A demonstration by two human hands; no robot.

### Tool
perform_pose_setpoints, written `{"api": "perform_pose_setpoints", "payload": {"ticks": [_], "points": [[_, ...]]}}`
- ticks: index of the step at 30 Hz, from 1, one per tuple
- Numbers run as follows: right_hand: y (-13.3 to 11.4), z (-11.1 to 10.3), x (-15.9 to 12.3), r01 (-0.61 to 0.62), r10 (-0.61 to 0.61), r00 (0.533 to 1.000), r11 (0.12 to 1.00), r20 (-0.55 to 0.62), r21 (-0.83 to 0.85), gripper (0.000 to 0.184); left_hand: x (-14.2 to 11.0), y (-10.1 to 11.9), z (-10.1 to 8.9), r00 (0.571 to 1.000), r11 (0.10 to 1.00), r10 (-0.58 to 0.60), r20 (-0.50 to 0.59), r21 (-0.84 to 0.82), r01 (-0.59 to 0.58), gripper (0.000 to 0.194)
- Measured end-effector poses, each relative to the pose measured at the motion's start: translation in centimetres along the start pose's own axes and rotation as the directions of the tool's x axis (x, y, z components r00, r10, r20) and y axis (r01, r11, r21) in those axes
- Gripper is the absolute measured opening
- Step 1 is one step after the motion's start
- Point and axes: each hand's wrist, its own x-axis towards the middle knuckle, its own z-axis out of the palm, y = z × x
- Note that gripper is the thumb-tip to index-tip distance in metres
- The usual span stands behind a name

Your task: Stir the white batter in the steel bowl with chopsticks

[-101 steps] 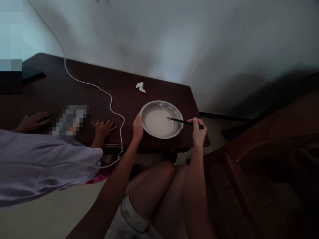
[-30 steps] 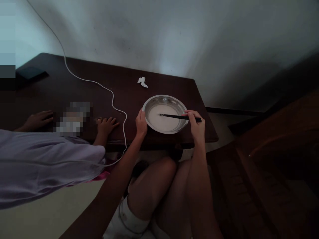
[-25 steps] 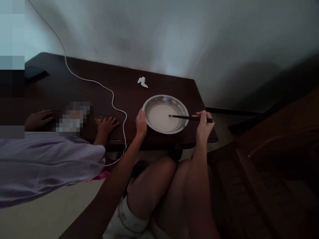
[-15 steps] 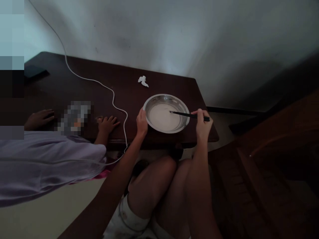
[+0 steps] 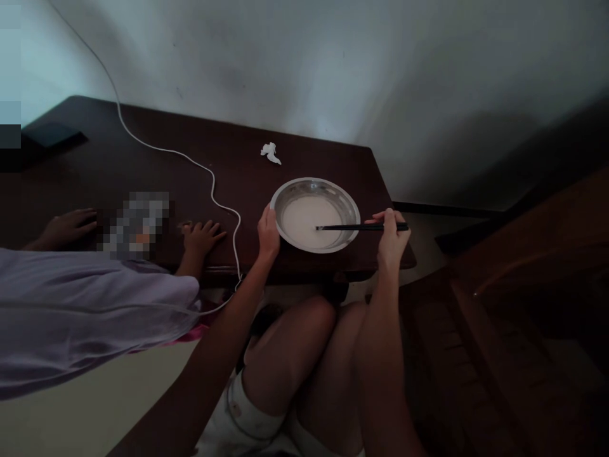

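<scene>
Left hand (image 5: 268, 233) gripping bowl (image 5: 291, 192) rim, right hand (image 5: 391, 235) clasping chopsticks (image 5: 354, 226) across it

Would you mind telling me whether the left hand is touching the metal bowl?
Touching: the head view shows the left hand curled against the metal bowl's near-left rim.

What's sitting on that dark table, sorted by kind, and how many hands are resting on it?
Metal bowl of white liquid: 1
Black chopsticks, counted as a pair: 1
White cable: 1
Crumpled white scrap: 1
Dark flat object: 1
Hands: 4 (left hand, right hand, another person's hands)
Total: 9
</scene>
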Motion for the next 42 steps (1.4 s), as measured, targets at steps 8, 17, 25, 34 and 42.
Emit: {"api": "perform_pose_setpoints", "payload": {"ticks": [8, 17, 25, 34, 42], "points": [[-0.3, 0.6, 0.0, 0.037, -0.039, 0.999, 0.999, -0.027, -0.040, 0.035, 0.2, -0.1, 0.0, 1.000, 1.000, -0.003, -0.006, 0.004, 0.003, 0.048], [-0.5, 1.5, -0.3, 0.072, -0.066, 0.970, 0.997, 0.235, -0.017, 0.032, 0.2, -0.2, -0.1, 1.000, 1.000, 0.006, 0.000, 0.006, -0.006, 0.042], [-0.4, 0.7, -0.2, 0.011, -0.011, 1.000, 1.000, -0.014, 0.005, 0.039, 0.3, -0.3, -0.1, 1.000, 1.000, 0.001, -0.006, 0.013, -0.001, 0.045], [-0.3, 1.3, 0.0, 0.048, -0.050, 0.997, 0.998, -0.052, -0.044, 0.036, 0.3, -0.3, -0.1, 1.000, 1.000, 0.005, -0.004, 0.022, -0.005, 0.048], [-0.6, 2.3, -0.8, 0.061, -0.059, 0.966, 0.998, 0.250, 0.001, 0.032, 0.3, -0.2, -0.1, 1.000, 0.999, 0.027, -0.001, 0.021, -0.027, 0.047]]}}
